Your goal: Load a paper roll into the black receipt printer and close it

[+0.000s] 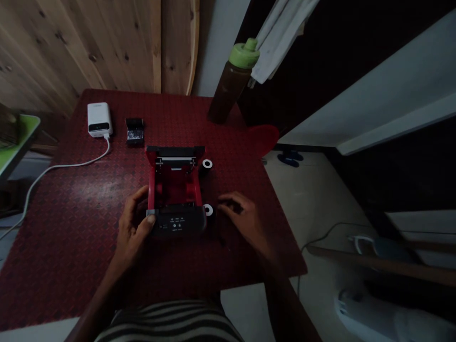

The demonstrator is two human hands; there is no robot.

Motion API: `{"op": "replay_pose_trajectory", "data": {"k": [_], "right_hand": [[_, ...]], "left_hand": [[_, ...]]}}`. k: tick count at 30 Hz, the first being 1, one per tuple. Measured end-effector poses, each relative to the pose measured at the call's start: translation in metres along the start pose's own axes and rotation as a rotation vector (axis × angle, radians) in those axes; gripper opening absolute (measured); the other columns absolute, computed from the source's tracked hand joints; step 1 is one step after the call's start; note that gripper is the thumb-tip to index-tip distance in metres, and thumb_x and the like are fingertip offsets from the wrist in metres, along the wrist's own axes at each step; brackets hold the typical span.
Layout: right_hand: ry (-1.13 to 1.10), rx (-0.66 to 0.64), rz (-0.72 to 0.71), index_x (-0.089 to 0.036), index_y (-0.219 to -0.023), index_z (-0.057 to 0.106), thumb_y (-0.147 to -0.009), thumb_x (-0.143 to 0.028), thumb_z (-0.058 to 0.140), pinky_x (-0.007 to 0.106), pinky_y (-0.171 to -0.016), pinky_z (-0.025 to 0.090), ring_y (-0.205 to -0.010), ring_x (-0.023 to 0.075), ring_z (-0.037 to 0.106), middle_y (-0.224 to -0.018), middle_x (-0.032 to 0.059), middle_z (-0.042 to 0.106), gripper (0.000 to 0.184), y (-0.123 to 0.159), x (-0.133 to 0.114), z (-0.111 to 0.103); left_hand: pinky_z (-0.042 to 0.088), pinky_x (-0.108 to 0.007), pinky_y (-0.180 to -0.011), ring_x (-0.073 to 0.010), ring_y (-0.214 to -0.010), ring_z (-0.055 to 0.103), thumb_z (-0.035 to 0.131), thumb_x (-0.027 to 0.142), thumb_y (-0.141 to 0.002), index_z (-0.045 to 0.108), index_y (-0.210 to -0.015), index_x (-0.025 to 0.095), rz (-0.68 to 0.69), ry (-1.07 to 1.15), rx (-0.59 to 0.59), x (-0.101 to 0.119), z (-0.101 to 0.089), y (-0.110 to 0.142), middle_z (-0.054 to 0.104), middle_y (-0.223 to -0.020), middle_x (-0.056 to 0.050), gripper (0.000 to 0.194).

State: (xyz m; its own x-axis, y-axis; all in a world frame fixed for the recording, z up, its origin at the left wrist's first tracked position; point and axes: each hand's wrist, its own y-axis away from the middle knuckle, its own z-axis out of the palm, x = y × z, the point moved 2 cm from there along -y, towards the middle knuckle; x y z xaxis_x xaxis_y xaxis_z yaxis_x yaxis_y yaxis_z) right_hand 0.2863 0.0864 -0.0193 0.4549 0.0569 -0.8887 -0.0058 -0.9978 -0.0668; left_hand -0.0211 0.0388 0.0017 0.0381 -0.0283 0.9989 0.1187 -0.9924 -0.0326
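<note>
A small red and black printer (175, 194) with its lid open sits in the middle of the red table (71, 199). My left hand (133, 223) grips its front left corner, thumb on the dark control panel. My right hand (242, 216) rests on the table just right of the printer, fingers curled over a small dark thing beside a white-cored roll (208, 210). A second white-cored roll (207, 164) lies by the printer's back right corner.
A white power bank (99, 119) with a white cable (53, 167) lies at the back left, a small black device (135, 130) beside it. A brown bottle with a green cap (233, 80) stands at the back edge. The floor lies to the right.
</note>
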Motion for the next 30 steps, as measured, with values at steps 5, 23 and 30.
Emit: {"op": "replay_pose_trajectory", "data": {"k": [5,23,30], "right_hand": [[-0.027,-0.137,-0.038,-0.028,-0.129,0.079,-0.082,-0.012,0.07,0.035,-0.086,0.06,-0.091,0.0204,0.073,-0.126,0.0063,0.081,0.051,0.035,-0.011,0.016],[0.384,-0.28,-0.551,-0.023,-0.135,0.07,-0.107,-0.012,0.065,0.048,-0.106,0.06,-0.118,0.0278,0.074,-0.126,0.0094,0.08,0.03,-0.004,-0.146,0.007],[0.899,-0.489,-0.457,-0.014,-0.117,0.075,-0.106,0.001,0.056,0.048,-0.101,0.058,-0.114,0.0322,0.073,-0.115,0.014,0.082,0.027,-0.027,-0.164,0.072]], "left_hand": [[0.061,-0.041,-0.098,-0.0353,-0.14,0.066,0.072,0.056,-0.1,0.064,-0.154,0.027,0.045,-0.035,0.029,0.0,-0.001,0.0,0.071,-0.151,-0.01,0.062],[0.054,-0.051,-0.115,-0.0341,-0.141,0.065,0.068,0.054,-0.105,0.057,-0.159,0.027,0.03,-0.035,-0.025,-0.003,0.0,0.002,0.063,-0.16,-0.012,0.062],[0.053,-0.055,-0.118,-0.0353,-0.142,0.064,0.067,0.056,-0.105,0.056,-0.16,0.027,0.032,-0.012,-0.036,-0.004,0.001,0.004,0.063,-0.156,-0.013,0.062]]}}
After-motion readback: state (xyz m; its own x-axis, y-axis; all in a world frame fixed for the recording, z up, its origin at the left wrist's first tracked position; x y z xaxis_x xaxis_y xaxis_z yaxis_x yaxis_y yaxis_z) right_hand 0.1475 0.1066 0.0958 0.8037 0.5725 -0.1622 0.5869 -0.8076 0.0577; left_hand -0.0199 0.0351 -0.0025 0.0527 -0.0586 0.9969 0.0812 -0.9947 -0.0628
